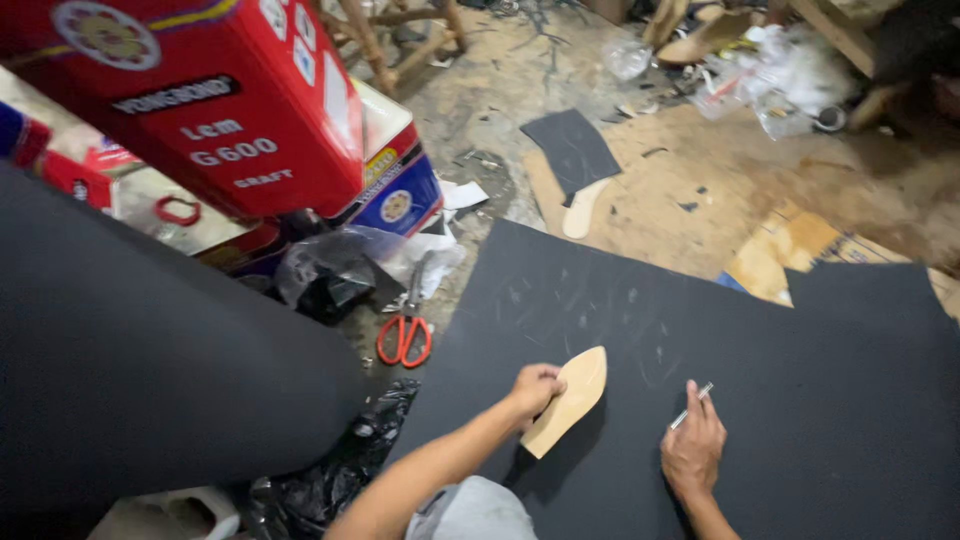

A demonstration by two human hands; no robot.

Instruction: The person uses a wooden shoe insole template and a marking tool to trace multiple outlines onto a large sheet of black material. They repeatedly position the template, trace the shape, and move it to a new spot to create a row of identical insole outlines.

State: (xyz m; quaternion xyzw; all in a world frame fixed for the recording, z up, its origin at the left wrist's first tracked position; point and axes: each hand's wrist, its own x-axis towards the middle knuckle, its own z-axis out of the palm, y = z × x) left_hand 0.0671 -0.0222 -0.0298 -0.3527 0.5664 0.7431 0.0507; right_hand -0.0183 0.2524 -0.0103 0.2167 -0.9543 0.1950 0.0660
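The left hand (535, 388) was closed around the near-left edge of a tan sole-shaped pattern (569, 398), holding it tilted up off a large black sheet (800, 400) that covered the floor in the near right of the view; the pattern's pointed end aimed toward the far right, and its shadow fell on the sheet just beneath it. The right hand (693, 450) rested on the same sheet a little to the right of the pattern and apart from it, its fingers pinched on a thin silver pen (692, 406) whose tip slanted up and away. Faint pale marks showed on the sheet beyond the pattern. To the left of the sheet's edge lay a pair of red-handled scissors (404, 335), blades pointing far, beside a crumpled clear plastic bag (330, 268) and some white paper scraps (440, 250). A broad dark rounded mass (140, 360) filled the near left and hid whatever lay behind it; I could not tell what it was. Above it sat a big red carton (200, 90) tilted over a blue and white box (400, 190). Black plastic wrap (340, 470) was bunched on the floor between the dark mass and the left forearm. Farther off, on the dusty floor, lay a smaller black offcut (572, 148) with a pale sole-shaped piece (580, 212) touching its near edge, then brown cardboard (800, 245), and at the far right a heap of clear plastic litter (780, 75) among wooden legs (370, 45).
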